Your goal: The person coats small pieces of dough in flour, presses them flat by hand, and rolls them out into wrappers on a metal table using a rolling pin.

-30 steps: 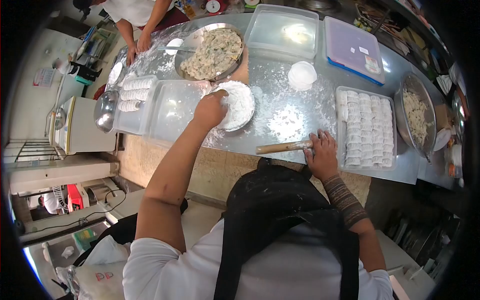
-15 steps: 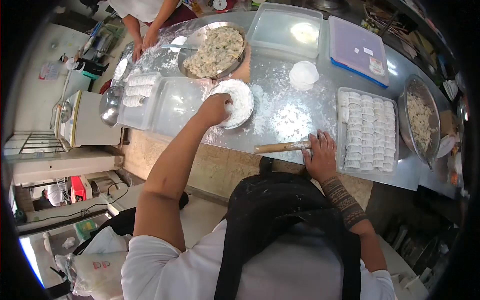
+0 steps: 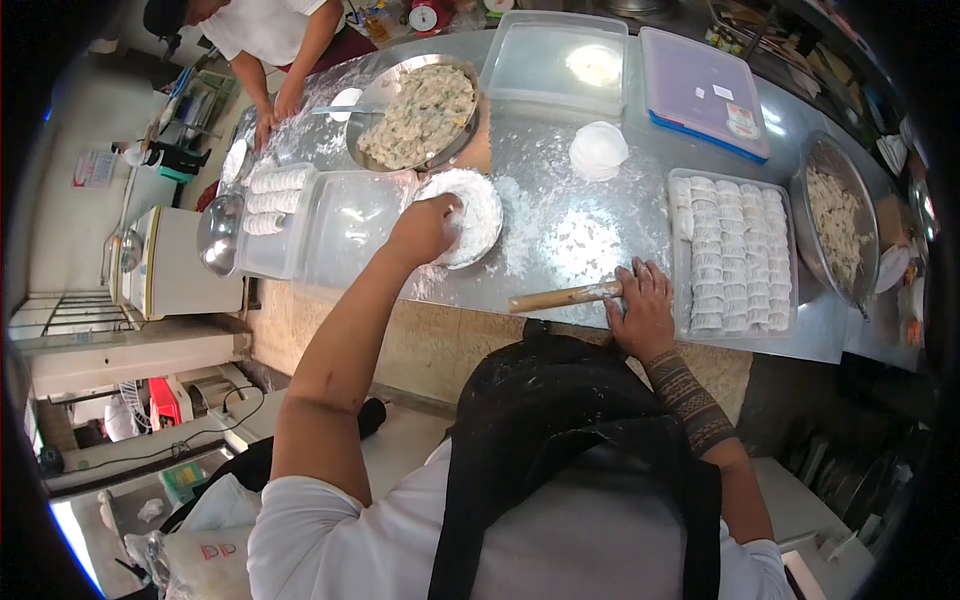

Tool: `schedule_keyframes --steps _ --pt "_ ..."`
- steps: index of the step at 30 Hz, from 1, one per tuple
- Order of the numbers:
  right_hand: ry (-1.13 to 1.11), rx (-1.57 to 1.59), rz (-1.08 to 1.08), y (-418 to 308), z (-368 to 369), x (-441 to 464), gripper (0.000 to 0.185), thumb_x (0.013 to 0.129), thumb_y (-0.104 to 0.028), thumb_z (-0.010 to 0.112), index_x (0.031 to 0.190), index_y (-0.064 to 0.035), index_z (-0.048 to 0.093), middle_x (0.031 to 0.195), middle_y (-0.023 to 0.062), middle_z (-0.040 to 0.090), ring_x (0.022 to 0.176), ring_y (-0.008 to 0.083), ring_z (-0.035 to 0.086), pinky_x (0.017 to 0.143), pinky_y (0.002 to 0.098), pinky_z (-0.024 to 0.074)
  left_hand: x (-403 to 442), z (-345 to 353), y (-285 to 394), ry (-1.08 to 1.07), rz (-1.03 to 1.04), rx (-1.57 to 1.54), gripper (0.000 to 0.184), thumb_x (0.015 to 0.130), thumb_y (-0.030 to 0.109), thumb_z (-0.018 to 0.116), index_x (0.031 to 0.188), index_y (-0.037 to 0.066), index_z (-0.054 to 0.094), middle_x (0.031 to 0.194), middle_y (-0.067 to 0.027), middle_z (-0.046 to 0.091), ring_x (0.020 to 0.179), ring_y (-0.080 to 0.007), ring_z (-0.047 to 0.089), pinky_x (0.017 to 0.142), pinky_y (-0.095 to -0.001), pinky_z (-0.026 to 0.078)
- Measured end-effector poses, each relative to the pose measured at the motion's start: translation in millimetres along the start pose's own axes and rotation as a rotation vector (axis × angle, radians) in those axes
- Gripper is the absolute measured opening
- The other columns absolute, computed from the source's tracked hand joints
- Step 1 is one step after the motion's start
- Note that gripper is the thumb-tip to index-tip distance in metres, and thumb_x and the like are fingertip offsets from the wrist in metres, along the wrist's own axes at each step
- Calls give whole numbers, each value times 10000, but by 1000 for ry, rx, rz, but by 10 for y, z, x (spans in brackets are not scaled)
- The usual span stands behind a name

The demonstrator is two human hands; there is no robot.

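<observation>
My left hand (image 3: 426, 230) reaches into a bowl of white flour (image 3: 478, 218); its fingers are bent together, and their tips and anything in them are hidden. My right hand (image 3: 641, 305) lies on the steel table with its fingers apart, the thumb side resting at the end of a wooden rolling pin (image 3: 560, 297). A patch of loose flour (image 3: 578, 245) covers the table behind the pin. To the right of my right hand is a plastic tray of white pleated dumplings (image 3: 733, 255). Farther back lies a stack of round white wrappers (image 3: 598, 151).
A metal pan of filling (image 3: 418, 115) stands behind the flour bowl. Plastic containers (image 3: 350, 223) sit at left, another (image 3: 556, 62) at the back, beside a lidded box (image 3: 700, 90). A metal bowl (image 3: 838, 225) is at right. A co-worker's hands (image 3: 276, 112) rest at the far left.
My left hand has shifted slightly within the flour bowl, its fingers more tucked. My right hand and the rolling pin keep their places. The camera view has tilted a little.
</observation>
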State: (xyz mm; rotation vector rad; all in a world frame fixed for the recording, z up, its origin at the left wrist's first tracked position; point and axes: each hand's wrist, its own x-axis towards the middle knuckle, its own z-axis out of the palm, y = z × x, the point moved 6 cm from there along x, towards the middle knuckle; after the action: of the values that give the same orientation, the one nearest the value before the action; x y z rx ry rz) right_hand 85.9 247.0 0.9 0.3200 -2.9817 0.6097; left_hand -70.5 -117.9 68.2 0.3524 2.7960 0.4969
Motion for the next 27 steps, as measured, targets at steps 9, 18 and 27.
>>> schedule_keyframes --steps 9,18,27 --pt "0 -3 8 2 -25 -6 580 967 -343 689 1463 -68 570 1540 257 527 1499 443 409 1241 614 287 39 117 425 -120 -160 -1260 315 963 35 731 1272 1 682 1083 -19 692 947 -113 659 810 -271 536" --pt "-17 24 6 45 -4 -19 562 985 -343 683 1474 -97 556 1546 246 524 1509 430 403 1247 607 281 421 991 1384 -88 131 -634 383 907 87 745 1286 52 700 1103 -120 710 996 -217 715 847 -366 569" --pt "0 20 -8 59 3 -29 558 996 -348 667 1477 -87 563 1547 245 529 1504 423 412 1244 602 282 341 1224 1663 273 474 -200 350 856 104 775 1187 29 689 1153 -216 687 1089 -428 668 985 -495 543"
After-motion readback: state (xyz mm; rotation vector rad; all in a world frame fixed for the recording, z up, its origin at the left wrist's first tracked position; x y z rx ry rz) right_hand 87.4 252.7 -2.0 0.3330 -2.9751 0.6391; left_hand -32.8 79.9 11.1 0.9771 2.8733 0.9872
